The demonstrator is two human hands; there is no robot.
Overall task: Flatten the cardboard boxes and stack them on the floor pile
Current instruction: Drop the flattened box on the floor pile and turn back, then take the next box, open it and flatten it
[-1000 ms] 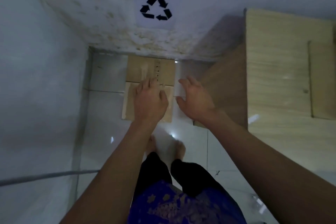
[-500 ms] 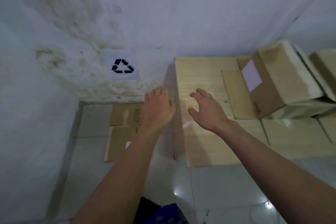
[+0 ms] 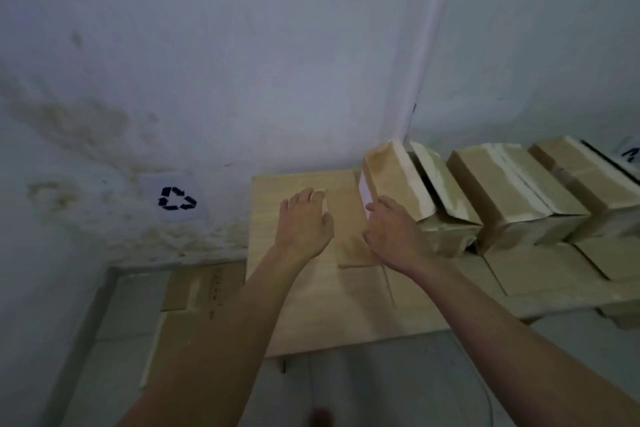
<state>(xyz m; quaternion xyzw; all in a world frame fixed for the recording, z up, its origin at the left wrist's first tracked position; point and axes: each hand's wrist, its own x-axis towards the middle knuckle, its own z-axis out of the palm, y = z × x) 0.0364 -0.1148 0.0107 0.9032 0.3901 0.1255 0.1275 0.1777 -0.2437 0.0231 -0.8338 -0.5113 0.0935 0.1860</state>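
The tabletop point(image 3: 304, 315) ran along the wall to the back right corner of the room, its left end standing over the floor pile point(image 3: 187, 315). That pile lay flat on the floor tiles, just left of the tabletop's left edge and under the recycling sign point(image 3: 177, 198) on the wall; I could see flattened cardboard there, so part of the job looked done.

More was left, I judged. 3 cardboard boxes sat in a row along the back edge of the tabletop, from the middle toward the right end, all upright and unflattened. The nearest box point(image 3: 398, 184) had its flaps open and a white label facing left. A flap or loose brown sheet point(image 3: 346, 229) lay flat on the tabletop beside it; I could not tell which.

My left hand point(image 3: 304, 222) was spread wide and empty, over the tabletop just left of that sheet. My right hand point(image 3: 391, 229) was open too, holding nothing, its fingers near the nearest box's left face. That box seemed the next to collapse.
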